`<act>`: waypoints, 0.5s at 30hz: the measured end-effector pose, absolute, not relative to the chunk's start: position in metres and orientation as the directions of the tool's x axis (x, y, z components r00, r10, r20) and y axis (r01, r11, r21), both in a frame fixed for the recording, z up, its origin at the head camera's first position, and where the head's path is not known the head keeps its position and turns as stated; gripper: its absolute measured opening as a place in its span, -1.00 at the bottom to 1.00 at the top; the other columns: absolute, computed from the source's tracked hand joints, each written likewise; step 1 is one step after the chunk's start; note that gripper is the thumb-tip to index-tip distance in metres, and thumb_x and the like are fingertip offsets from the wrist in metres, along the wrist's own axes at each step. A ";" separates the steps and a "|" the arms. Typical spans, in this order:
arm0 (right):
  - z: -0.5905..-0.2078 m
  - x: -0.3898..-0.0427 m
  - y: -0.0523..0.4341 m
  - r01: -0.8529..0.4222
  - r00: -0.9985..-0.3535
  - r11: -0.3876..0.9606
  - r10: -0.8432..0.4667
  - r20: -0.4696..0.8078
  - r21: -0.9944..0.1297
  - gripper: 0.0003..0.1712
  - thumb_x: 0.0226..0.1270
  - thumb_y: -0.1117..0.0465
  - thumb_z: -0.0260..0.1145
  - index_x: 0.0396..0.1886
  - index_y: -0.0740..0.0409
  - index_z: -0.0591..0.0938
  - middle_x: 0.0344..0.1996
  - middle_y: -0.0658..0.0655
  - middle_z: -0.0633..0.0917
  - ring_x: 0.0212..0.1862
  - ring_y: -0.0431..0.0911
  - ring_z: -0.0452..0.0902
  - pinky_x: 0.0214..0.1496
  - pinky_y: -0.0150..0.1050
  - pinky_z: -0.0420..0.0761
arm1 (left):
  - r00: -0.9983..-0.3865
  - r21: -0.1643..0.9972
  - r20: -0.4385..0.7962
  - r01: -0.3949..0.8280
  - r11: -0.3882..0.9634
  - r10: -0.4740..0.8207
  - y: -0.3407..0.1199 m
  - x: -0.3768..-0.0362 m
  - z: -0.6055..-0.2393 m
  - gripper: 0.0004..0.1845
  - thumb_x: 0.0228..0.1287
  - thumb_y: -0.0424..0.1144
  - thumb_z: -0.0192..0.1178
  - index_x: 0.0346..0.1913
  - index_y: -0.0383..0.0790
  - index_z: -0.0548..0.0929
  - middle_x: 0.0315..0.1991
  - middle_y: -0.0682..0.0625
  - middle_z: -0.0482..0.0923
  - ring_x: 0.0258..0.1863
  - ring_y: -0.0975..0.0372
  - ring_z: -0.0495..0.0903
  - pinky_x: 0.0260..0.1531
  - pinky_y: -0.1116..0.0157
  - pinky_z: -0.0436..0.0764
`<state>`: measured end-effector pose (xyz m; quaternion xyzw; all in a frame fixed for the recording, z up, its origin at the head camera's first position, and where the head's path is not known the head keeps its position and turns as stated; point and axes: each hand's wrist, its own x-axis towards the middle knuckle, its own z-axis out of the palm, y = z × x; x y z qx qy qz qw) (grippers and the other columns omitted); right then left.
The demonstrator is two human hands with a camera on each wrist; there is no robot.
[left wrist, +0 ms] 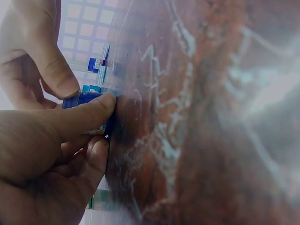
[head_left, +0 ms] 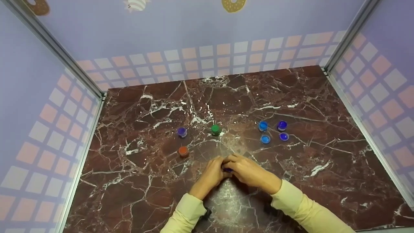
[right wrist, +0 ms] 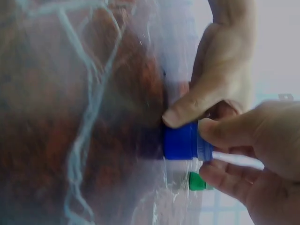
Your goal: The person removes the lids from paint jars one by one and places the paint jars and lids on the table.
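Note:
A small blue jar (head_left: 227, 169) stands on the marble table (head_left: 291, 97) near the front middle, mostly hidden between both hands. My left hand (head_left: 220, 166) grips its body from the left; its fingers (left wrist: 89, 115) curl round the blue jar (left wrist: 82, 100). My right hand (head_left: 231, 162) pinches the jar from the right. In the right wrist view the blue jar (right wrist: 182, 140) stands on the marble, the right fingertips (right wrist: 211, 136) hold its top end, and the left thumb (right wrist: 180, 115) presses its side.
Beyond the hands stand a purple jar (head_left: 182, 131), an orange jar (head_left: 183, 151) and a green jar (head_left: 215, 129). At the right are two open blue jars (head_left: 263, 126) (head_left: 282, 125) with two blue lids (head_left: 265, 139) (head_left: 284, 136). Patterned walls enclose three sides.

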<state>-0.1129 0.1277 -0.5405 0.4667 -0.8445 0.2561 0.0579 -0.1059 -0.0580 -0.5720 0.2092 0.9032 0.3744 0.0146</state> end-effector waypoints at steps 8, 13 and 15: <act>-0.540 -0.120 0.134 -0.895 -0.440 0.373 -0.831 0.340 -0.245 -0.61 -0.01 0.52 0.46 -0.12 0.21 0.78 -0.04 0.12 0.73 -0.01 0.03 0.58 0.12 -0.08 0.59 | -0.914 0.696 0.114 0.354 0.625 0.390 -0.058 -0.107 -0.572 -0.62 -0.05 -0.32 0.63 -0.28 -0.28 0.60 -0.32 -0.04 0.58 -0.25 0.01 0.62 -0.15 0.12 0.61; -0.540 -0.119 0.139 -0.828 -0.537 0.409 -0.774 0.335 -0.383 -0.63 0.13 0.41 0.47 -0.01 0.24 0.76 0.06 0.17 0.72 0.11 0.06 0.60 0.25 0.00 0.56 | -0.911 0.688 0.112 0.360 0.630 0.398 -0.059 -0.107 -0.571 -0.63 0.00 -0.31 0.61 -0.18 -0.30 0.64 -0.27 -0.07 0.62 -0.19 0.01 0.63 -0.08 0.11 0.61; -0.539 -0.118 0.139 -0.767 -0.621 0.456 -0.704 0.344 -0.452 -0.68 0.20 0.40 0.45 -0.01 0.27 0.76 0.02 0.19 0.72 0.08 0.06 0.64 0.21 -0.01 0.60 | -0.911 0.689 0.115 0.361 0.628 0.397 -0.059 -0.107 -0.571 -0.63 0.00 -0.32 0.60 -0.17 -0.31 0.64 -0.28 -0.08 0.61 -0.21 0.03 0.62 -0.09 0.12 0.60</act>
